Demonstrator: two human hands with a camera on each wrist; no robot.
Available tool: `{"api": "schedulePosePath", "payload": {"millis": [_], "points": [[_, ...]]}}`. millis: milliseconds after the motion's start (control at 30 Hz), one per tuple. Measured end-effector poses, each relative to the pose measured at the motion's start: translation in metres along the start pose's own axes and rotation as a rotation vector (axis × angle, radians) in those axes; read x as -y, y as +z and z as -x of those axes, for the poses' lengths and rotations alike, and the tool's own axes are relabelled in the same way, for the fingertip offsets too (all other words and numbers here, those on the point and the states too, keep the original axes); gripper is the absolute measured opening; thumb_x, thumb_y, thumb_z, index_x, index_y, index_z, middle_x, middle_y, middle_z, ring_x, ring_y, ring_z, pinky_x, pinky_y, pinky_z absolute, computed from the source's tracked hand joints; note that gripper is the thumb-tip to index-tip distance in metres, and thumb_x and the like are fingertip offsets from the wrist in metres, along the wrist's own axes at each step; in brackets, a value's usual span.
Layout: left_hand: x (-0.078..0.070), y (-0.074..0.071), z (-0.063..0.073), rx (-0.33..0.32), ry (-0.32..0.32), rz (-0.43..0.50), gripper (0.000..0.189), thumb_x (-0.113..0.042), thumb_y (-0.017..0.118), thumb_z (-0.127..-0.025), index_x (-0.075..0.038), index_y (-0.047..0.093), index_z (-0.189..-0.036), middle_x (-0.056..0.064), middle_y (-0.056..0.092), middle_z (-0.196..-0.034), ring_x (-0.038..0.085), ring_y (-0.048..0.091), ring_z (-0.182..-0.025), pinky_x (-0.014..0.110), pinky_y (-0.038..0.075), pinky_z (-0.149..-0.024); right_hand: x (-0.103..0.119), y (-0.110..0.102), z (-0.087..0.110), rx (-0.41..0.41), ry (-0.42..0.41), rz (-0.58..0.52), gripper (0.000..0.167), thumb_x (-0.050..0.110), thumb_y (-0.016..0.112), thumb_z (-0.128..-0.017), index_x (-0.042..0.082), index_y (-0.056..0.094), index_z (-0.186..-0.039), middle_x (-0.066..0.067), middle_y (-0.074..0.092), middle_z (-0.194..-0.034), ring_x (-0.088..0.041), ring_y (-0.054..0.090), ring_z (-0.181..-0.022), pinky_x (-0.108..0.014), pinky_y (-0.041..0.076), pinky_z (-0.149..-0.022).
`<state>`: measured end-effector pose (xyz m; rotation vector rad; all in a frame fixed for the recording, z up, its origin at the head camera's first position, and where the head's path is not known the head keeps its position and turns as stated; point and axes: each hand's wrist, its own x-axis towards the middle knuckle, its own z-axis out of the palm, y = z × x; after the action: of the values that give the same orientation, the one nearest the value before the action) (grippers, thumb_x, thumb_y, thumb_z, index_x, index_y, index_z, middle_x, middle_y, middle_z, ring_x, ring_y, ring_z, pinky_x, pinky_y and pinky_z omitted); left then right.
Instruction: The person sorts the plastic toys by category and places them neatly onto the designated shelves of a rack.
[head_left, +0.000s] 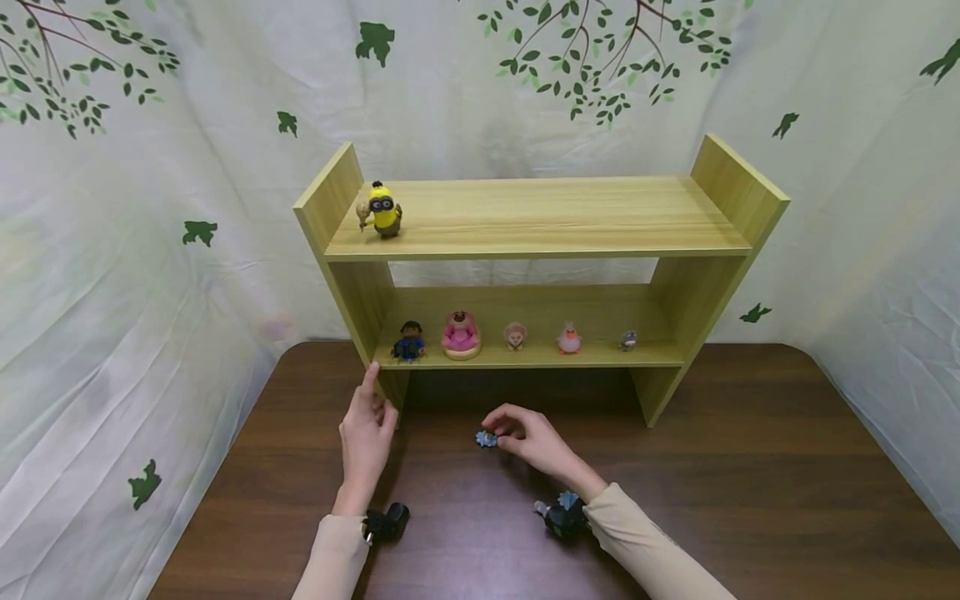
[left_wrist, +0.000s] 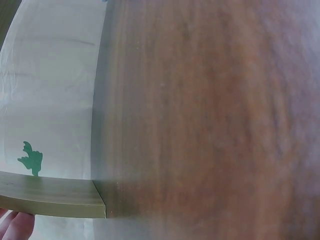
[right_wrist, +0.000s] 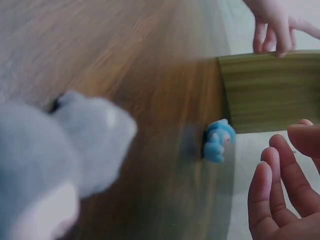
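Note:
On the table in front of the shelf stands a small blue figurine (head_left: 486,438). My right hand (head_left: 531,438) is beside it, thumb and fingertips close to the toy. In the right wrist view a gap shows between the blue figurine (right_wrist: 219,141) and my loosely bent fingers (right_wrist: 261,187). My left hand (head_left: 366,433) holds the front edge of the wooden shelf's left side panel (head_left: 347,308). In the right wrist view, the thumb of my left hand (right_wrist: 272,22) lies over the panel's inner face and the other fingers go behind it.
The shelf's lower board (head_left: 540,354) carries a dark-haired figure (head_left: 409,342), a pink bear (head_left: 461,335) and several smaller figurines. A yellow minion figure (head_left: 385,212) stands on top at left. Blurred grey shapes (right_wrist: 92,142) fill the right wrist view's near left.

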<state>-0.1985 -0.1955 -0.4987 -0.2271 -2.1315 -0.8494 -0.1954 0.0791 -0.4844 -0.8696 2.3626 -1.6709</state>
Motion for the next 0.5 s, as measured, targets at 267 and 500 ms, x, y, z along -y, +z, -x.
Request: {"api": "schedulePosePath", "payload": {"millis": [267, 500], "points": [[0.000, 0.000, 0.000, -0.003, 0.000, 0.000, 0.081, 0.016, 0.057, -0.079, -0.025, 0.036, -0.147, 0.009, 0.046, -0.080, 0.017, 0.042, -0.060, 0.038, 0.038, -0.054, -0.011, 0.003, -0.002, 0.040, 0.049, 0.042, 0.030, -0.009, 0.061, -0.083, 0.005, 0.065, -0.110, -0.010, 0.063, -0.105, -0.026, 0.059, -0.095, -0.030, 0.049, -0.075], [0.000, 0.000, 0.000, -0.007, -0.003, 0.007, 0.081, 0.015, 0.057, -0.079, -0.026, 0.037, -0.146, 0.009, 0.046, -0.080, 0.017, 0.043, -0.061, 0.038, 0.039, -0.054, -0.016, 0.006, -0.003, 0.076, 0.049, 0.062, 0.031, -0.009, 0.062, -0.083, 0.004, 0.064, -0.111, -0.010, 0.062, -0.106, -0.027, 0.058, -0.097, -0.032, 0.048, -0.077]]}}
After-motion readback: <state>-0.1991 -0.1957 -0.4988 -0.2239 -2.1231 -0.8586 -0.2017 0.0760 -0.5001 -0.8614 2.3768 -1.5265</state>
